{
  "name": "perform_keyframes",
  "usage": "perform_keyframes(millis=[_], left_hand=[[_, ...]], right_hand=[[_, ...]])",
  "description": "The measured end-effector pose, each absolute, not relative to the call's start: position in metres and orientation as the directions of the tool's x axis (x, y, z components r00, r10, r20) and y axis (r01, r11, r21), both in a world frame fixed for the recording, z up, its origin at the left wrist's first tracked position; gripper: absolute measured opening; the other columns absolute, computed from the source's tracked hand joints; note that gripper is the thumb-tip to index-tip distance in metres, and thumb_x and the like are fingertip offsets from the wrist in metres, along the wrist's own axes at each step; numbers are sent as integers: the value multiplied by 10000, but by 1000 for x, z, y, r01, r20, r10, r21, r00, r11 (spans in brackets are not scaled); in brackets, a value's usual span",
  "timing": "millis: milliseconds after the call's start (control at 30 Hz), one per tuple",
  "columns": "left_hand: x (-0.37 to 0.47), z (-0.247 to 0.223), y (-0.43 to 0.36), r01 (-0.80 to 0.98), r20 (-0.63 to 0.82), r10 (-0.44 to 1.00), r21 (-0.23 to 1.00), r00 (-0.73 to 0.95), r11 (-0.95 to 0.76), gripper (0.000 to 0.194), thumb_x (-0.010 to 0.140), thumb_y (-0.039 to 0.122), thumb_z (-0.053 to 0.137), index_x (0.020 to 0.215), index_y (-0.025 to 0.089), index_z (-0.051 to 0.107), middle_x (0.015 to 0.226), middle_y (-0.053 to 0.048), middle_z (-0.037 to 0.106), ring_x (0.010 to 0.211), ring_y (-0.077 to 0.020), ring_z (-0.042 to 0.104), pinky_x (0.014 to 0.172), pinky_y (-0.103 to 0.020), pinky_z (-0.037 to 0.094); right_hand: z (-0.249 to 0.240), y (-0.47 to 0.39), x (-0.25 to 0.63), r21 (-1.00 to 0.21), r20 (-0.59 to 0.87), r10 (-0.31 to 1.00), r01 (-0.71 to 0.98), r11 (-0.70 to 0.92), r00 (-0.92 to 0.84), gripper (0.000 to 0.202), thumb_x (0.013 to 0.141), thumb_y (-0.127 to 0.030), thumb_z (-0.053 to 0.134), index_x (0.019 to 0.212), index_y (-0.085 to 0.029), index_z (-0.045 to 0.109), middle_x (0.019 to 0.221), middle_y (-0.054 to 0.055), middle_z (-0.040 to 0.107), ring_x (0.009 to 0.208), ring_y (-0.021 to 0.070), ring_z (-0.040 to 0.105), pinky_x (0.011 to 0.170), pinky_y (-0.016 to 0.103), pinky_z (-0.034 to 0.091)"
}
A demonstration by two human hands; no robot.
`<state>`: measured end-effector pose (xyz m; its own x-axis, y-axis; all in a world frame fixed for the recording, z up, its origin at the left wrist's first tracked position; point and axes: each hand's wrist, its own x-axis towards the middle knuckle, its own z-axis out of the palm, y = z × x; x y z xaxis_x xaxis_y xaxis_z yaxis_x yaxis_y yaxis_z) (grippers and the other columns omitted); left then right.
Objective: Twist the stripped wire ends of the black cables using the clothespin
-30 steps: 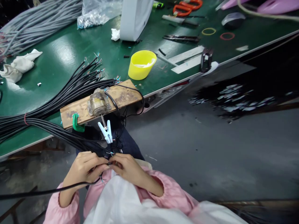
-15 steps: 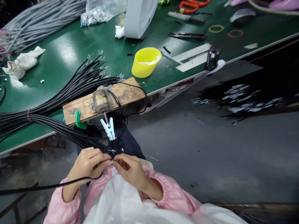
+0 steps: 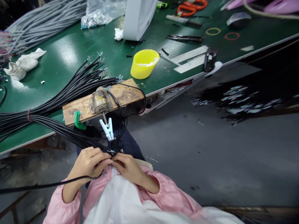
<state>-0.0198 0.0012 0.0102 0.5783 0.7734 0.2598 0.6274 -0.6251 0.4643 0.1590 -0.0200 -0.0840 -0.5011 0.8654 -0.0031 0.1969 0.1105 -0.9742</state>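
My left hand (image 3: 90, 163) is closed, with a black cable (image 3: 46, 186) running in from the left beneath its palm. Thin coloured wire ends (image 3: 104, 173) poke out below its fingers. Fingertip to fingertip with it, my right hand (image 3: 129, 169) pinches over my lap; whatever lies between the tips is too small and covered to make out. Just above the hands, more bared wires (image 3: 112, 152) end a bundle of black cables (image 3: 67, 132) hanging off the table. A light blue clothespin (image 3: 107, 129) is clipped on the metal tip of a motor-like device (image 3: 101, 100).
The device sits on a wooden board (image 3: 126, 93), with a green clamp (image 3: 79, 120) at the green table's (image 3: 63, 53) edge. Beyond are a yellow cup (image 3: 143, 70), tweezers (image 3: 185, 38), orange-handled scissors (image 3: 191, 7), white strips (image 3: 190, 63) and grey cables (image 3: 46, 23).
The view has shifted slightly. My right hand has drawn a little closer to the left, its fingers more closed together; the left hand stays nearly in place.
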Motion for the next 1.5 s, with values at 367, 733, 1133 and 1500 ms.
perform_keyframes(millis=[367,733,1133,1500], left_hand=[[-5,14,4,617,194,730,421,655,-665,195,945,216,471,890,185,655,772,-34,676,698,-160,610,620,-280,427],[0,12,3,639,296,802,488,520,-594,285,979,227,418,813,166,641,713,-35,680,592,-117,646,526,-190,508],[1,16,3,620,528,780,499,337,-606,207,955,234,519,804,152,635,645,-15,687,527,-82,643,506,-133,506],[-1,0,-6,623,444,857,600,263,-502,117,908,195,587,843,170,681,702,-32,708,575,-108,659,526,-177,528]], right_hand=[[-46,-4,188,-977,85,887,138,164,-455,407,988,-426,419,722,-167,587,656,23,557,583,141,502,538,253,375],[-22,25,180,-992,124,871,-66,105,-476,415,954,-485,473,712,-163,575,666,14,530,576,127,475,518,243,363],[-23,35,171,-920,362,803,-318,228,-474,341,993,-401,452,997,-155,688,899,98,633,835,173,593,692,284,481],[-21,37,179,-968,239,861,-173,179,-448,342,942,-408,544,821,-137,712,781,88,672,662,147,600,544,238,450]])
